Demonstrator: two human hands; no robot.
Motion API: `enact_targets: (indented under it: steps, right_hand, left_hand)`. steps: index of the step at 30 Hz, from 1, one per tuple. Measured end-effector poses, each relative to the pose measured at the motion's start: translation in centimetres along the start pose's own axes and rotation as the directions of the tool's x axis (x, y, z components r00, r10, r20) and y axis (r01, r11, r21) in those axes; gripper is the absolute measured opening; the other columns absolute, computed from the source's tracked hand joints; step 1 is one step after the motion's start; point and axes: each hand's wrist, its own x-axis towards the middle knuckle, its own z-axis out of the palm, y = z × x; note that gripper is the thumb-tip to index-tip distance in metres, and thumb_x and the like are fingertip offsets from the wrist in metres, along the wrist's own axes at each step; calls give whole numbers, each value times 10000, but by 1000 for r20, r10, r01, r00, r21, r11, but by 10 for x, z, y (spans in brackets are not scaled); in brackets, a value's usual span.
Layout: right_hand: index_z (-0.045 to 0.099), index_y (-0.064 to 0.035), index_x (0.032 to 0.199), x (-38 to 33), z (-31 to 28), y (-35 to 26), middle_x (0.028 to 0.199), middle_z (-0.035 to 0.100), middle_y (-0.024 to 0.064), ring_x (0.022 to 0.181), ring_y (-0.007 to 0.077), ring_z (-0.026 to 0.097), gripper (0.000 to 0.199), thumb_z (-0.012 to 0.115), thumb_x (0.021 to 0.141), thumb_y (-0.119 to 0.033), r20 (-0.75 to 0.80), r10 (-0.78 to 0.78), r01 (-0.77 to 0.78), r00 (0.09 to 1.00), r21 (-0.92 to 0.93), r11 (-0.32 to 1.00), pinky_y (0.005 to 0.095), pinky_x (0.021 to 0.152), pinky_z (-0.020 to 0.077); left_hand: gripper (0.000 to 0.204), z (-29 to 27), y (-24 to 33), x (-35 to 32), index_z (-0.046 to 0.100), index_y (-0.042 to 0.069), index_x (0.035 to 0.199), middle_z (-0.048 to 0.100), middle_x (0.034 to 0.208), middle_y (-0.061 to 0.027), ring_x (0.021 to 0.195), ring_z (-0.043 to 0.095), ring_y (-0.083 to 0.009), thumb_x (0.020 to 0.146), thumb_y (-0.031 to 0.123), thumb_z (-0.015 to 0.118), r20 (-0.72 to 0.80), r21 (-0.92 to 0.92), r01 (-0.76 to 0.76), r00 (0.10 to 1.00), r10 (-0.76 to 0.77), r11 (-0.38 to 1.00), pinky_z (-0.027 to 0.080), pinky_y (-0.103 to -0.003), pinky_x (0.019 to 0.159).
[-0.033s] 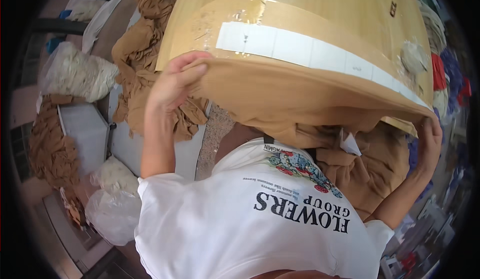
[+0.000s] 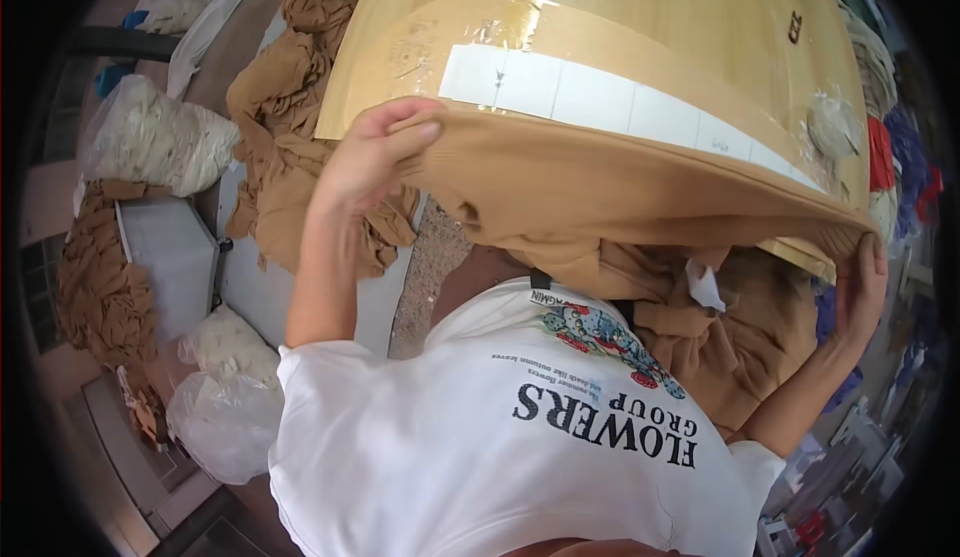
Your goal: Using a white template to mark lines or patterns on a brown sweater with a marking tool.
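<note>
Tan knit garment [image 2: 610, 192] stretched across the middle of the frame, its upper edge drawn taut along the near edge of a wooden table [image 2: 640, 27] that fills the upper centre and right.

Our left hand [image 2: 375, 157], left of centre, has fingers curled tight over the fabric's edge, thumb underneath, pinching a fold. Our right hand [image 2: 862, 282], at the right rim, grips the other end with fingers wrapped round the cloth.

Handling, as we judge it: light, soft, stretchy jersey; no stiffness, so it sags wherever it is not held. The slack bunches below centre, above our white printed shirt [image 2: 520, 437]. Not fragile, not slippery. Best grip is at the edge, hands wide apart.

More tan cloth heaped [image 2: 290, 127] at upper left; clear bags of pale material [image 2: 160, 137] further left.
</note>
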Motion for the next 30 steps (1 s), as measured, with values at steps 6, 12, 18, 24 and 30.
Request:
enact_targets:
  steps: [6,12,18,24,30]
  right_hand:
    - [580,-3,886,79,26,92,748,552,-1,685,43,447,178,515,913,-167,-1,-306,214,952,-712,668,189,623,388]
    - [533,13,793,82,48,121,626,429,-12,606,60,358,214,526,898,-174,39,-354,233,934,-818,526,208,536,327]
    - [533,11,784,88,38,127,606,393,-15,596,59,336,211,531,890,-171,-4,-264,153,965,-808,569,212,523,312]
    - [556,-6,775,79,23,109,603,392,-34,597,57,340,202,573,862,-188,-42,-246,88,968,-865,494,217,520,317]
    - [582,18,805,65,16,106,601,511,6,582,68,440,182,614,824,-161,-50,-84,24,995,-708,706,238,533,390]
  left_hand:
    - [162,11,-20,66,617,-4,873,590,742,15,662,506,-46,814,145,638,-138,269,-144,973,186,952,416,-193,592]
    - [186,3,-43,108,605,-21,876,618,719,-54,631,525,-87,828,158,590,-164,393,-226,937,310,891,434,-243,588]
    - [159,16,-43,99,579,16,808,589,649,-181,624,587,-345,774,171,583,-192,784,-137,874,446,606,460,-396,571]
    - [143,24,-47,108,548,7,780,580,654,-191,630,579,-364,768,149,563,-113,827,-205,851,512,523,455,-404,574]
    - [136,75,-10,78,534,-31,924,546,913,-123,866,528,-227,797,15,536,-131,829,-370,601,788,420,424,-314,768]
